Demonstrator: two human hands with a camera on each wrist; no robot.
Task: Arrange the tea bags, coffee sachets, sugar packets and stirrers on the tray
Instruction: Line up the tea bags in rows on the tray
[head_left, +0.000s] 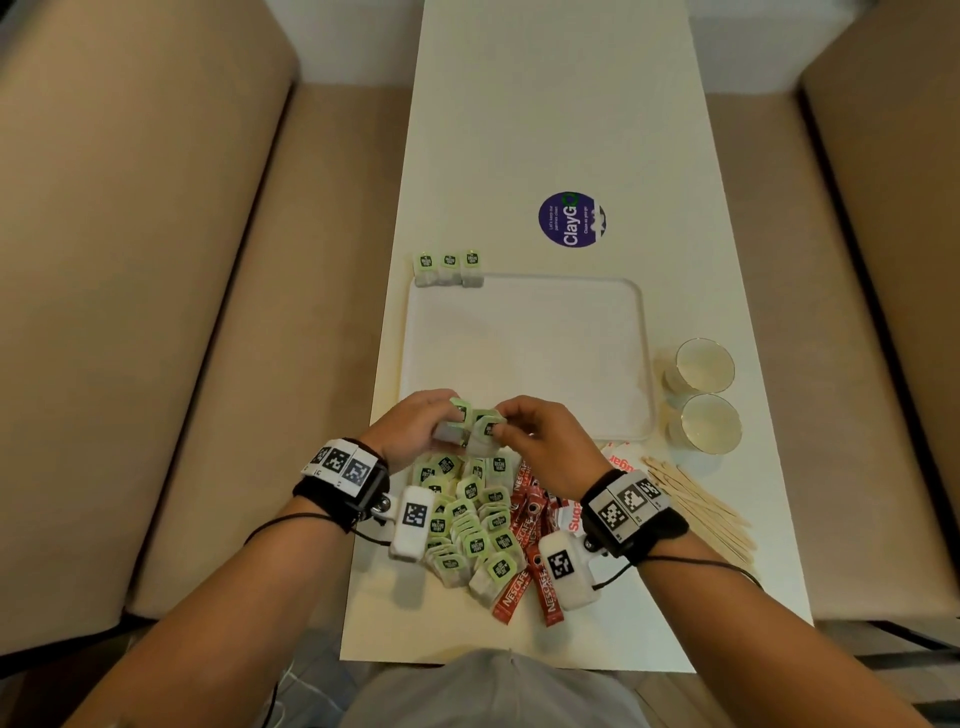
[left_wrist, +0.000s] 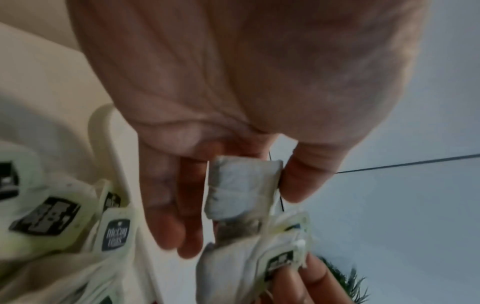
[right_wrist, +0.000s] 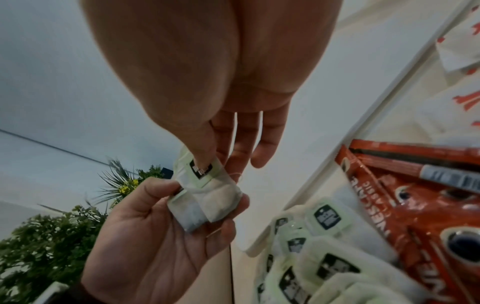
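Note:
Over the near edge of the white tray, both hands meet above a pile of green-tagged tea bags. My left hand grips one tea bag between thumb and fingers. The thumb and forefinger of my right hand pinch the tag of a second tea bag, which touches the first. Three tea bags stand in a row at the tray's far left corner. Red coffee sachets, sugar packets and wooden stirrers lie on the table near me, right of the pile.
Two empty cups stand just right of the tray. A round purple sticker lies on the narrow white table beyond the tray. Beige seats flank the table on both sides.

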